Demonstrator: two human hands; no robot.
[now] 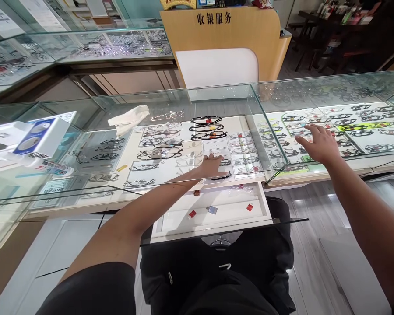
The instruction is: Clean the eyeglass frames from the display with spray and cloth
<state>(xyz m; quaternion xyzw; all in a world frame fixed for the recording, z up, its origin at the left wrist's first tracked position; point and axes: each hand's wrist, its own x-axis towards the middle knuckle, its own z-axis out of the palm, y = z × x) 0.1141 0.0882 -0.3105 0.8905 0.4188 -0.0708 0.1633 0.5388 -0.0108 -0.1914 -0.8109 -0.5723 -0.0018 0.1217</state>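
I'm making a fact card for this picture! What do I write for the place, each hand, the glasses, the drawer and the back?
Place: a glass display counter with many eyeglasses
Left hand: open, palm down, over the section behind the drawer; touching is hard to tell
Right hand: open, fingers spread, over the next section; touching is hard to tell
Glasses: three dark-framed pairs in a column, with coloured tags
Drawer: pulled out, small red and grey-blue pieces inside
Back: a wooden desk

glass counter (231, 106), rows of eyeglasses (207, 127) inside, white-and-blue box (54, 138) on top
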